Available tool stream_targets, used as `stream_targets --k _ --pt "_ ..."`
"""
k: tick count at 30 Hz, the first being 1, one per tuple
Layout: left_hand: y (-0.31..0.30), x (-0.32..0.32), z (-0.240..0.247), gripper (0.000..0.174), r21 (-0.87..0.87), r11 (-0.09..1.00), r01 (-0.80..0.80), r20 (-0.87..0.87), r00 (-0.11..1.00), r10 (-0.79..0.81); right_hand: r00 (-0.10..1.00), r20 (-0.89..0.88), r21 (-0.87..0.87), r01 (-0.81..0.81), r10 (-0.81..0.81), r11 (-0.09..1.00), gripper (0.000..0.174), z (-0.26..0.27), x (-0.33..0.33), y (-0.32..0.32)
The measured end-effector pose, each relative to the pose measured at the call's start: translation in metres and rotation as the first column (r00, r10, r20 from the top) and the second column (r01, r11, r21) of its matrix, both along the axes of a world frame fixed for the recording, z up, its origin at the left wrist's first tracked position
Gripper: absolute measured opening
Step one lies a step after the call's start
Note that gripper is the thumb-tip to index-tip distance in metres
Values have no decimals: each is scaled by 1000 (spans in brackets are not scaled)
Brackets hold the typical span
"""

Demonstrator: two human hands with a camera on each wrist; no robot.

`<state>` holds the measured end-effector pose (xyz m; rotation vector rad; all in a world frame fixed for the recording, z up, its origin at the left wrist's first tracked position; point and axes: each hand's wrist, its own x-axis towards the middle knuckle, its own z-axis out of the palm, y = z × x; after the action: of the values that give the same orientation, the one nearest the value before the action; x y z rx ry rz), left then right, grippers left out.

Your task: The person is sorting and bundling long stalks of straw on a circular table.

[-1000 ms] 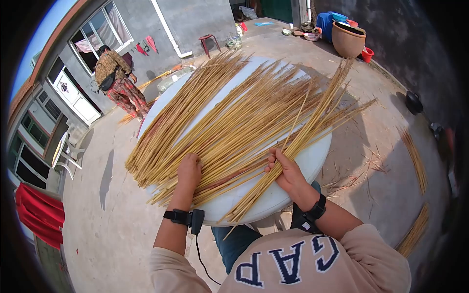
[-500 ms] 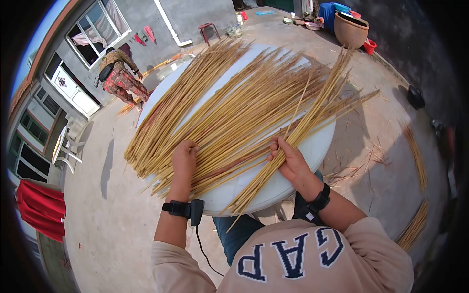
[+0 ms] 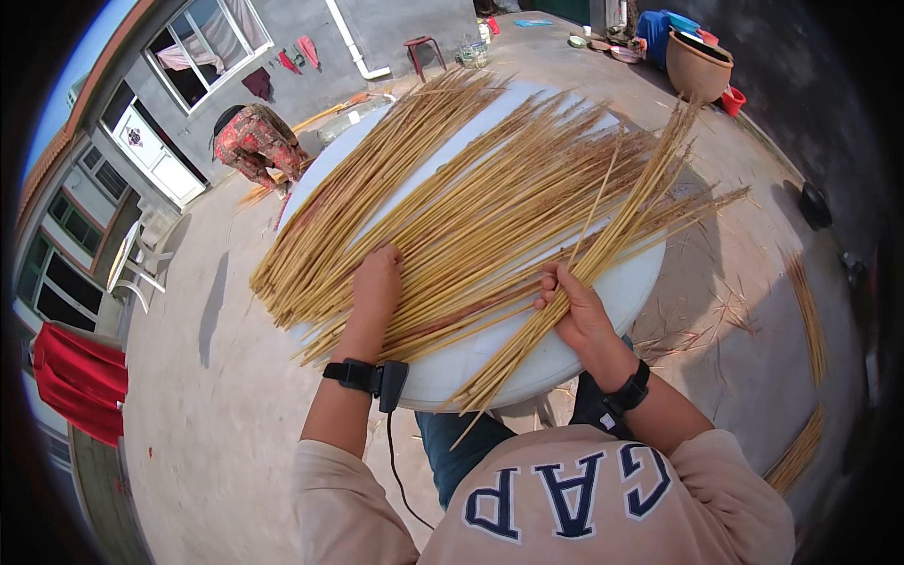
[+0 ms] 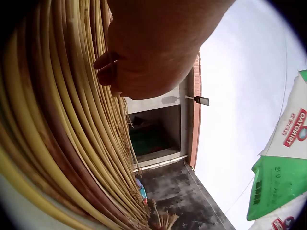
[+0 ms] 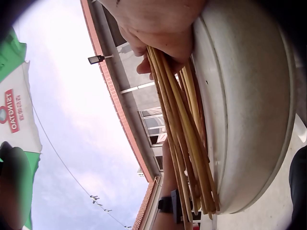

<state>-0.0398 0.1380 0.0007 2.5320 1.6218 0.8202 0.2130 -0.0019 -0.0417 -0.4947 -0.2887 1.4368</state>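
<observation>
Long dry yellow stalks (image 3: 452,226) with feathery brown tops lie fanned across a round white table (image 3: 626,292). My right hand (image 3: 579,306) grips a separate bundle of the same stalks (image 3: 518,348), thumb on top. The bundle slants across the table's right side, its cut ends towards me and past the near edge. In the right wrist view the fingers curl round the bundle (image 5: 184,129). My left hand (image 3: 379,281) rests on the lower part of the fanned stalks, fingers curled in the left wrist view (image 4: 148,57); its thumb and index tip are hidden, so I cannot tell whether it pinches any.
Another person (image 3: 259,141) bends over beyond the table's far left. Loose stalk bundles (image 3: 805,311) and broken bits (image 3: 716,320) lie on the ground at right. A large clay pot (image 3: 699,71) and a red stool (image 3: 424,56) stand farther back. A cable (image 3: 400,471) hangs from my left wrist.
The person at the back has bent down lower. The whole scene shifts slightly with my head; my right hand keeps its grip on the bundle and my left stays on the fanned stalks.
</observation>
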Motion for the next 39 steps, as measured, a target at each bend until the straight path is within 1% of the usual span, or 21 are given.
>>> stream_targets --k 1,2,4,6,9,13,15,19,21,22,24,25,26,27,29,31,32,34,35,37,39 --pt "3 1 -5 4 27 998 54 -57 997 -52 1000 1 5 -14 14 1000 20 0 -1 0" --pt "6 0 -10 4 31 999 40 -57 998 -38 1000 2 -2 -3 3 1000 21 1 -1 -1" --pt "10 2 -15 5 102 986 130 -172 979 -111 1000 2 -6 2 -2 1000 21 2 -2 -1" --pt "10 3 -18 4 105 987 118 -155 983 -101 1000 12 12 7 -8 1000 22 2 -2 -1" --pt "10 4 -18 3 89 990 107 -225 971 -85 1000 15 -2 3 -3 1000 21 3 -2 -1" --pt "12 4 -15 3 67 995 80 -237 969 -62 1000 21 -4 -2 2 1000 21 4 -2 -1" --pt "15 1 -14 3 -79 996 50 -81 995 -56 999 47 -22 14 -13 1000 22 5 -3 -2" --pt "13 4 -4 6 -77 996 44 -32 998 -46 999 46 -12 10 -9 1000 22 2 -1 0" --pt "4 12 11 9 19 999 -50 -24 998 50 1000 -1 -5 -4 4 1000 21 0 -1 0" --pt "-1 16 14 9 19 999 -50 -24 998 50 1000 -1 -6 -4 4 1000 21 1 0 0" --pt "-14 25 16 9 -24 995 96 127 988 -92 1000 11 -16 1 -1 1000 21 5 -1 -1" --pt "-27 34 23 9 -24 995 96 127 988 -92 1000 11 -16 1 -1 1000 21 5 -1 -2" --pt "-45 43 30 9 -239 943 231 303 941 -153 1000 14 -22 1 0 1000 21 5 -1 -2" --pt "-61 53 33 10 -409 825 389 480 861 -168 1000 18 -27 5 -4 1000 22 5 -1 -2" --pt "-83 68 29 11 -468 743 478 510 833 -215 1000 25 -24 8 -7 1000 21 6 -2 -2" --pt "-93 77 30 9 -548 700 457 426 873 -237 999 34 -22 11 -11 1000 21 5 -2 -2" --pt "-98 82 25 9 -546 703 457 429 872 -234 998 54 -26 22 -21 999 20 4 -2 -1" --pt "-109 92 11 8 -271 789 552 315 825 -469 997 73 -30 34 -32 999 19 4 -2 -3" --pt "-115 96 2 8 -210 809 549 324 820 -472 993 112 -52 47 -41 998 17 5 -2 -4" --pt "-118 96 6 8 -241 810 535 324 831 -453 988 148 -74 63 -52 995 15 5 -2 -4" --pt "-122 95 6 9 -280 803 526 324 839 -437 989 146 -22 34 -30 999 14 2 -1 -5"
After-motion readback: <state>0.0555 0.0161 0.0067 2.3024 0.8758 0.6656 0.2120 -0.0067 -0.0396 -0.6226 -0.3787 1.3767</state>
